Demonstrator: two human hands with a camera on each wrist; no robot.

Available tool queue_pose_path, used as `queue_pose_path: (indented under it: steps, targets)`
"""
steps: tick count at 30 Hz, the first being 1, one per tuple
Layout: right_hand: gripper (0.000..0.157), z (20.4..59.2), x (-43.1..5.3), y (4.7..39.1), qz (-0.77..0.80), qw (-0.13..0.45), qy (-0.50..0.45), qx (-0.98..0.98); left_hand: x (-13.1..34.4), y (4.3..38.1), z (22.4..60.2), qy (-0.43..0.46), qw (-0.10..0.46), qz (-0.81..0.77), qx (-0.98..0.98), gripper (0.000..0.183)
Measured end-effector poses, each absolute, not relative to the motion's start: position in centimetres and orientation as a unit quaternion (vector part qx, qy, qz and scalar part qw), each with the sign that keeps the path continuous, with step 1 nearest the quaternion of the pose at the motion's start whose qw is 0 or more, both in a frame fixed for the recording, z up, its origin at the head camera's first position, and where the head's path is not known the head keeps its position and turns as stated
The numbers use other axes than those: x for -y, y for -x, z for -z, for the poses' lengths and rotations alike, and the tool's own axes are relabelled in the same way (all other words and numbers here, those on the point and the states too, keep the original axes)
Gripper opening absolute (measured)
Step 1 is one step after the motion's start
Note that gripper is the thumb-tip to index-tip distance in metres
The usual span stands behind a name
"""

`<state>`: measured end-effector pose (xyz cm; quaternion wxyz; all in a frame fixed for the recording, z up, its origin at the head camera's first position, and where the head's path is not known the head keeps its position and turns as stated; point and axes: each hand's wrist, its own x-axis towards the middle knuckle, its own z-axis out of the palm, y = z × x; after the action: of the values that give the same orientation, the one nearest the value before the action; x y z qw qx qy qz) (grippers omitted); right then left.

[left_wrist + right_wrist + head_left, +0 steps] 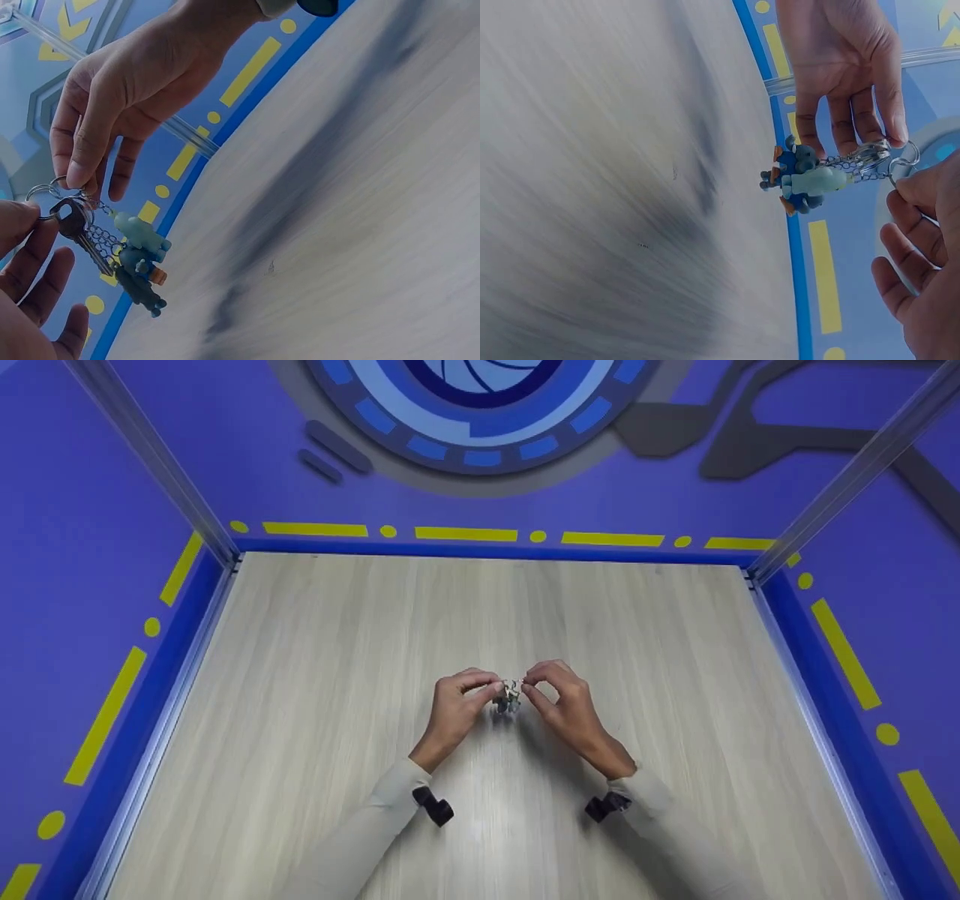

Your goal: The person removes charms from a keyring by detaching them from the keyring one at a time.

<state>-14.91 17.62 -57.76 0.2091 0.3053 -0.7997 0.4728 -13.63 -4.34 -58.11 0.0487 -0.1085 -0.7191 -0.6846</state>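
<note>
"What's in hand?"

"Left hand (459, 703) and right hand (568, 712) pinch the rings (917, 154), apparently working them; key (73, 221) and figures (819, 180) dangle between, over the table (337, 622)."

"Next?"

"Likely calls for firm pinches and fine turning."

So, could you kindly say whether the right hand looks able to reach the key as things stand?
Probably yes: the key hangs close by the right hand, nothing visible between them, though it may first need to release the ring it pinches.
</note>
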Motion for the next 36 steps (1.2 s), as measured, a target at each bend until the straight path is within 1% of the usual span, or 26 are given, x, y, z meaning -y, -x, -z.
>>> queue_pose_path:
  steps: [6,9,13,14,21,26,29,36]
  targets:
    - [0.019,57.8,-17.8,14.7,-0.487,0.198,-0.298,0.797,4.4,13.6,58.3,0.107,0.034,0.694,0.711,0.007]
    - [0.015,57.3,-17.9,14.3,-0.519,0.163,-0.271,0.794,4.5,13.6,58.3,0.118,0.025,0.694,0.71,0.007]
    - [0.009,56.4,-18.0,13.9,-0.553,0.117,-0.233,0.791,4.7,13.6,58.2,0.142,-0.002,0.68,0.719,0.007]
    - [0.007,56.3,-18.0,13.9,-0.552,0.11,-0.23,0.794,4.8,13.6,58.1,0.149,-0.008,0.673,0.724,0.007]
    - [0.005,56.1,-17.9,13.7,-0.534,0.093,-0.229,0.809,4.9,13.8,58.0,0.18,-0.034,0.634,0.751,0.006]
    - [0.007,55.6,-17.8,13.4,-0.534,0.082,-0.227,0.81,5.0,13.8,57.3,0.206,-0.033,0.604,0.769,0.005]
    - [0.006,55.3,-17.7,13.3,-0.528,0.077,-0.229,0.814,5.1,13.8,56.4,0.225,-0.022,0.582,0.781,0.005]
    - [0.007,55.3,-17.6,13.3,-0.508,0.081,-0.244,0.822,5.2,13.9,54.8,0.279,0.031,0.494,0.823,0.004]
